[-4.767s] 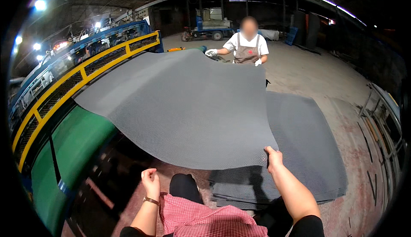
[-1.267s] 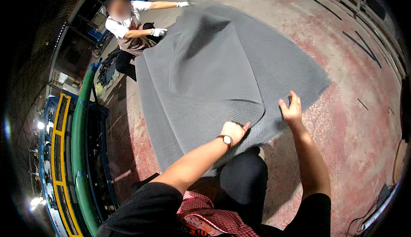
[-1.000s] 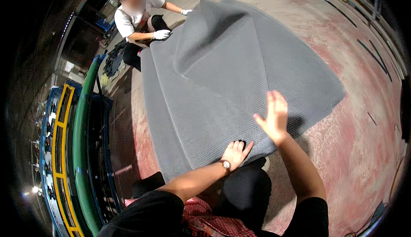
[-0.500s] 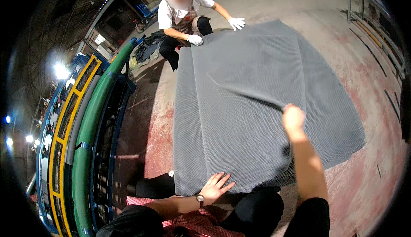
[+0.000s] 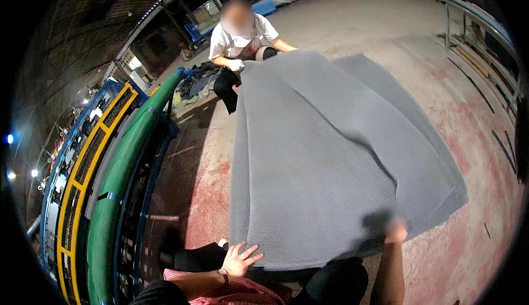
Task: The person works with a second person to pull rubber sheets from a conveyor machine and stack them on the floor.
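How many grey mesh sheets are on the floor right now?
2 visible: the top sheet, which the left hand presses and the right hand touches at the near edge, and a lower sheet showing along its right side. More may lie hidden underneath.

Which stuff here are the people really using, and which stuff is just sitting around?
In use:
- large grey mesh-textured sheet
- left hand, flat on its near edge
- right hand, blurred, at its near corner
- co-worker's white-gloved hand at the far end

Just lying about:
- green and yellow railed machine
- dark heap of cloth
- metal racks by the wall
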{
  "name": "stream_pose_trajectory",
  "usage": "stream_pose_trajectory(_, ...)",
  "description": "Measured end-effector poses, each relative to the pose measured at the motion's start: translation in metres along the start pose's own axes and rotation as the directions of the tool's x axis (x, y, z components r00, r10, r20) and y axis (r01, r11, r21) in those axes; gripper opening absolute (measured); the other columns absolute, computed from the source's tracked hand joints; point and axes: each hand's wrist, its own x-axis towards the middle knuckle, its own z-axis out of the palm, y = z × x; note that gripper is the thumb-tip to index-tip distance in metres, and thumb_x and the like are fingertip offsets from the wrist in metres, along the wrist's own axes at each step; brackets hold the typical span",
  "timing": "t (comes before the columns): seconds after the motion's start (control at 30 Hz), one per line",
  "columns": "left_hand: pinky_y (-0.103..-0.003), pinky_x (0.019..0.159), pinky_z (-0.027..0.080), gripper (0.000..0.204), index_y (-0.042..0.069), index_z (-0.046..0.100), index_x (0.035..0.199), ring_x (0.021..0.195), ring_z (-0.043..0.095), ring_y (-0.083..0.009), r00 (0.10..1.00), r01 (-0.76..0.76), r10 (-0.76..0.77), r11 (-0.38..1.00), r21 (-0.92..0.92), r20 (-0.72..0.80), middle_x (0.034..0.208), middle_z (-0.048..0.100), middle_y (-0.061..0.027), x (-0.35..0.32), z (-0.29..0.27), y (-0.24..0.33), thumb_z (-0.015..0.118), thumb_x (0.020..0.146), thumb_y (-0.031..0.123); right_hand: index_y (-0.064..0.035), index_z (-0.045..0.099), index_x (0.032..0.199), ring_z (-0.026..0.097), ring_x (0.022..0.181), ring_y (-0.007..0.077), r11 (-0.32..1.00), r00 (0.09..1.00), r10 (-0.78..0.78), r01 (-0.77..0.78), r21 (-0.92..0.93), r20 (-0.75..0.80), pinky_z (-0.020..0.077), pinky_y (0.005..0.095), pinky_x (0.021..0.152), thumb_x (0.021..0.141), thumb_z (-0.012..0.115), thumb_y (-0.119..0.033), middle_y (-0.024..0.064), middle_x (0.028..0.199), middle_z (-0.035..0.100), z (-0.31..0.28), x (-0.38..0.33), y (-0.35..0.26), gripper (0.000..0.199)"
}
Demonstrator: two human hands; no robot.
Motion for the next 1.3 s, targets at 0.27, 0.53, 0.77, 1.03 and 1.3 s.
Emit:
stream_pose_trajectory(0.27, -0.046, 0.085, 0.033, 0.029, 0.003, 0.050, 0.097, 0.104, 0.041, -0.0336, 0.961, 0.040, -0.051, 0.998, -0.044, -0.271, 0.112, 0.042, -0.0200, 0.050, 0.039, 0.048, 0.047, 0.070, 0.012, -0.0012, 0.052, 0.103, 0.048, 0.092, 0.0246, 0.865, 0.877, -0.463, 0.416, 0.280, 0.126, 0.0363, 0.0392, 0.084, 0.072, 0.055, -0.051, 0.0097, 0.098, 0.053, 0.005, -0.007, 0.068, 0.059)
stream_pose_trajectory(0.53, -0.047, 0.096, 0.026, 0.051, 0.013, 0.032, 0.126, 0.118, 0.030, -0.0330, 0.995, -0.098, 0.098, 0.994, -0.050, 0.006, 0.130, 0.028, -0.0128, 0.034, 0.050, 0.029, 0.042, 0.076, 0.012, -0.0046, 0.031, 0.120, 0.046, 0.081, 0.0208, 0.747, 0.813, 0.540, -0.582, -0.320, -0.218, 0.0377, 0.0352, 0.075, 0.075, 0.058, -0.009, 0.0086, 0.091, 0.047, -0.041, 0.108, -0.085, 0.053)
stream_pose_trajectory(0.77, -0.046, 0.094, 0.028, 0.057, 0.013, 0.027, 0.129, 0.116, 0.032, -0.0338, 0.978, -0.177, 0.172, 0.984, 0.034, 0.114, 0.131, 0.028, -0.0128, 0.008, 0.034, 0.003, 0.045, 0.074, 0.011, -0.0165, 0.021, 0.130, 0.045, 0.047, 0.0073, 0.512, 0.680, 0.691, -0.700, 0.498, 0.245, 0.0341, 0.0200, 0.035, 0.072, 0.052, 0.004, 0.0041, 0.073, 0.051, -0.076, 0.190, -0.147, 0.069)
stream_pose_trajectory(1.03, -0.048, 0.098, 0.019, 0.053, 0.014, 0.023, 0.130, 0.120, 0.025, -0.0349, 0.931, -0.150, 0.084, 0.975, 0.163, 0.356, 0.133, 0.023, -0.0134, -0.027, 0.029, -0.042, 0.039, 0.081, 0.025, 0.0040, 0.048, 0.103, 0.052, 0.055, 0.0118, 0.015, 0.487, 0.850, -0.403, 0.915, 0.201, 0.0453, 0.0170, 0.043, 0.078, 0.041, 0.002, 0.0093, 0.077, 0.055, -0.147, 0.289, 0.062, 0.026)
stream_pose_trajectory(1.3, -0.048, 0.089, 0.032, 0.050, 0.017, 0.031, 0.127, 0.119, 0.025, -0.0355, 0.956, -0.027, -0.018, 0.988, 0.150, 0.293, 0.131, 0.026, -0.0156, -0.041, 0.054, -0.025, 0.043, 0.079, 0.025, -0.0039, 0.048, 0.063, 0.042, 0.045, 0.0127, 0.702, 0.676, 0.652, -0.709, -0.064, -0.342, 0.0344, 0.0272, 0.041, 0.077, 0.046, -0.017, 0.0038, 0.055, 0.047, -0.127, 0.146, 0.102, 0.019)
